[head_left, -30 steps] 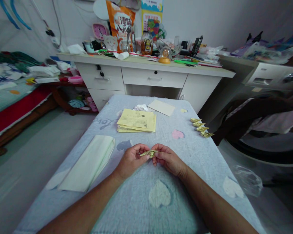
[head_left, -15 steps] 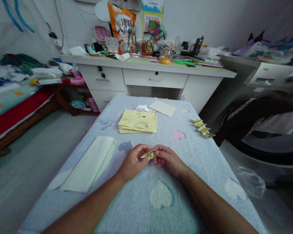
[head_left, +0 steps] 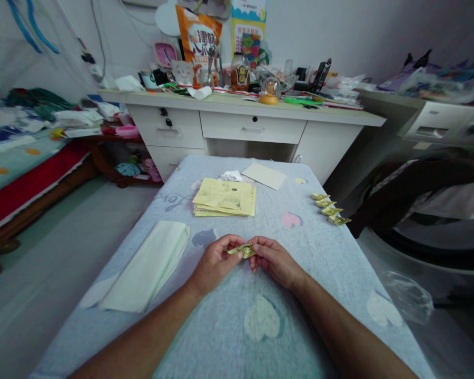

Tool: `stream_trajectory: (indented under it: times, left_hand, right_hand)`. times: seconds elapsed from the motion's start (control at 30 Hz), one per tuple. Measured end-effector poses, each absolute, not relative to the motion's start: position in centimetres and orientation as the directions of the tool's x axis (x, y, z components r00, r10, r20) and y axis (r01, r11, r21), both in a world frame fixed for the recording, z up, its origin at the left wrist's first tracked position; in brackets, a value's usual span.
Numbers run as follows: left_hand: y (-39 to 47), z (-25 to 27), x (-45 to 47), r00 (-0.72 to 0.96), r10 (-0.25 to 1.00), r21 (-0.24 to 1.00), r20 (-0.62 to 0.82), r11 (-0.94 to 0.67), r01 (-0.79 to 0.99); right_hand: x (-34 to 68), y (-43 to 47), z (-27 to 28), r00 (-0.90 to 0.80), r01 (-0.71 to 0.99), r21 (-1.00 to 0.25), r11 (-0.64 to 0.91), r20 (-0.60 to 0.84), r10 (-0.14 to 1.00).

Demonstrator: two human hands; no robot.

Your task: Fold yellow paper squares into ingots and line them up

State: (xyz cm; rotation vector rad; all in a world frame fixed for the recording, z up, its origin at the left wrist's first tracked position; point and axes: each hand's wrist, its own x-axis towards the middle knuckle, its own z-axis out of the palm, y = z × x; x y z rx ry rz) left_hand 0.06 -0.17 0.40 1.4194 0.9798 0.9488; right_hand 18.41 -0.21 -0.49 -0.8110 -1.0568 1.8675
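A small folded yellow paper boat-like piece is pinched between both hands above the cloth-covered table. My left hand grips its left end with thumb and fingers. At the right end, my right hand pinches it the same way, fingers closed. Beyond the hands lies a stack of yellow printed paper sheets. Several similar folded yellow paper pieces sit in a row by the table's right edge. Fingertips partly hide the held piece.
To the left lies a folded pale green cloth or paper. A pale card and crumpled white paper are at the far end. Behind stands a white desk crowded with objects; a front-loading washing machine is at right.
The view has shifted very slightly, so everything sits a little further right. Both hands keep hold of the folded paper with almost no visible movement.
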Motion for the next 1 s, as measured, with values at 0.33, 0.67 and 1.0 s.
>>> stream_trajectory:
  times: [0.33, 0.67, 1.0]
  left_hand:
    - [0.1, 0.1, 0.4, 0.249, 0.968, 0.992, 0.001, -0.031, 0.119]
    - [-0.1, 0.2, 0.4, 0.291, 0.956, 0.976, 0.04, -0.1, 0.193]
    - [-0.2, 0.3, 0.3, 0.285, 0.957, 0.999, 0.05, -0.053, 0.005]
  right_hand:
    - [18.6, -1.1, 1.0, -0.249, 0.329, -0.827, 0.456, 0.39, 0.887]
    - [18.2, -0.8, 0.9, -0.309, 0.504, -0.656, 0.562, 0.471, 0.826]
    - [18.0, -1.1, 1.1, -0.285, 0.41, -0.747, 0.524, 0.44, 0.851]
